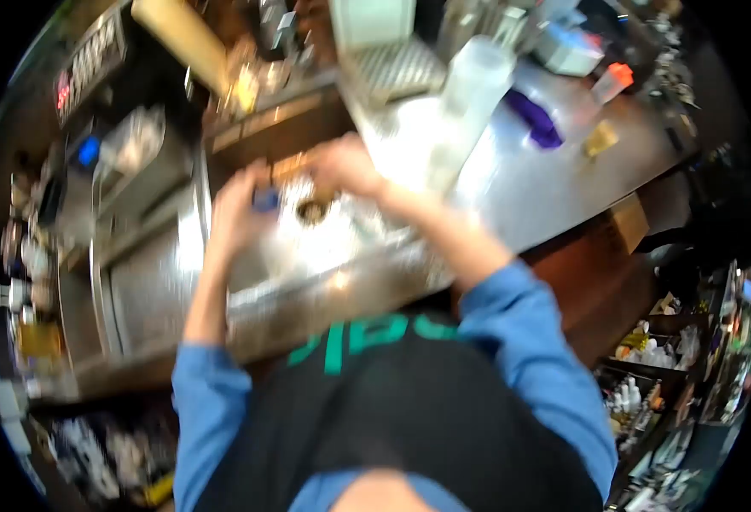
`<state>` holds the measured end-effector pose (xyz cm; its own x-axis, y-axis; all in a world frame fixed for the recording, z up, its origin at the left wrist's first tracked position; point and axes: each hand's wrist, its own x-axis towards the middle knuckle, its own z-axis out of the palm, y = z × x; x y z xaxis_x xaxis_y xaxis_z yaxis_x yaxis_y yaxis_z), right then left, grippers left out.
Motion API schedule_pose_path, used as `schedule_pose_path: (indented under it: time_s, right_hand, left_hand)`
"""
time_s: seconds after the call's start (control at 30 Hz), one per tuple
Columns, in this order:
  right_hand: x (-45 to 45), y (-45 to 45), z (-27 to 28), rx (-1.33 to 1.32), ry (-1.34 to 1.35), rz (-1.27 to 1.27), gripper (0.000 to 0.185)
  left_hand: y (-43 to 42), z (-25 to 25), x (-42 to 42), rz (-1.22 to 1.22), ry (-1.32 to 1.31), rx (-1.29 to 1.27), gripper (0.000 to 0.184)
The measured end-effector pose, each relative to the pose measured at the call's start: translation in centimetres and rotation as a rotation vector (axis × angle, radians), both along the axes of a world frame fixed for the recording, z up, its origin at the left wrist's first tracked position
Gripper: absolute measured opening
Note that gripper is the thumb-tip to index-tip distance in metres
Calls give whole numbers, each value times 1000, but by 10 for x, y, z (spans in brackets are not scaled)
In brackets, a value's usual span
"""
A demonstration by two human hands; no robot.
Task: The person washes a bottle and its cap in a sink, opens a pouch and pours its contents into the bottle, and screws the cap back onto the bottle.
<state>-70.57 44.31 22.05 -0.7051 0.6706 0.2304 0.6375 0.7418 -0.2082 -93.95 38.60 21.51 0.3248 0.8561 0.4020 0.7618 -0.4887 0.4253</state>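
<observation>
Both hands reach into a metal sink point(256, 277), and the view is smeared by motion. My left hand point(237, 209) is at the sink's left part with its fingers curled. A small blue item point(265, 200) shows against its inner side; I cannot make out its kind. My right hand point(346, 165) is at the back right of the basin, its fingers bent and closed. An orange-brown strip point(292, 165) spans the gap between the hands; whether either hand grips it is unclear. Below them is the round dark drain point(313, 210).
Right of the sink, a tall translucent container point(476, 85) stands on the steel counter point(529, 200). A purple cloth point(533, 118), a yellow sponge-like piece point(600, 139) and an orange-capped bottle point(614, 81) lie farther right. A metal bin point(141, 175) is at left.
</observation>
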Motion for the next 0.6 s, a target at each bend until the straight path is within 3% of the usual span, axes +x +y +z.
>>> schedule_pose_path:
  time_s: [0.03,0.1,0.17,0.27,0.3,0.43,0.6]
  right_hand:
    - [7,-19,36,-137,284,-161,27]
    - [13,-30,85,-13,354,-229,34]
    - [10,-51,113,30,458,-215,25]
    - [2,-62,100,283,542,-94,13]
    - [2,-68,96,332,439,-134,13]
    - [5,-72,75,261,345,-131,26]
    - [18,-89,81,104,338,-86,38]
  left_hand:
    - [-8,22,3,60,-9,-72,78]
    - [-12,61,21,120,-56,-78,72]
    - [-23,72,35,88,-96,-63,72]
    - [-28,73,57,23,-127,6,70]
    - [-30,71,62,20,-141,33,73]
    - [-42,77,82,98,-297,-9,86]
    - [-52,82,89,-7,-408,-37,96]
